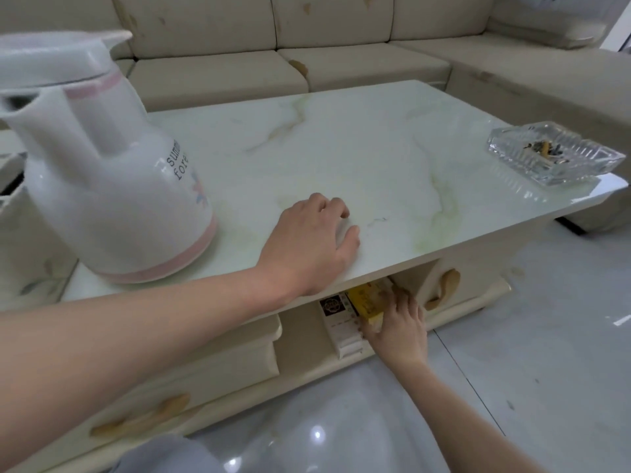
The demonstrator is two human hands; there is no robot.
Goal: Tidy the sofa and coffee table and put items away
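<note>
The left hand (310, 238) rests on the marble-patterned top of the desk (392, 158) near its front edge, fingers loosely bent and pressing down, holding nothing; it appears to serve as a brace. The right hand (397, 324) reaches into the open shelf (300, 336) under the top, fingers wrapped around the end of a yellow box (367, 302). The yellow box lies inside that compartment, just beside and touching a white box (339, 327) with dark print that sits to its left. Judged from this, the step in hand is stowing small items in the shelf; the yellow box is nearly seated but not released. The next move calls for pushing it fully back so it lies flush with the white box, then withdrawing the hand without dragging either box forward. On the top, a white thermos jug (112, 186) with pink bands stands at the left end, and a glass ashtray (553, 153) containing butts and ash sits at the far right corner, well apart from the jug. The ashtray probably remains to be dealt with, and needs level carrying to avoid spilling ash. The cream sofa (290, 46) behind the desk shows bare cushions with stains.
</note>
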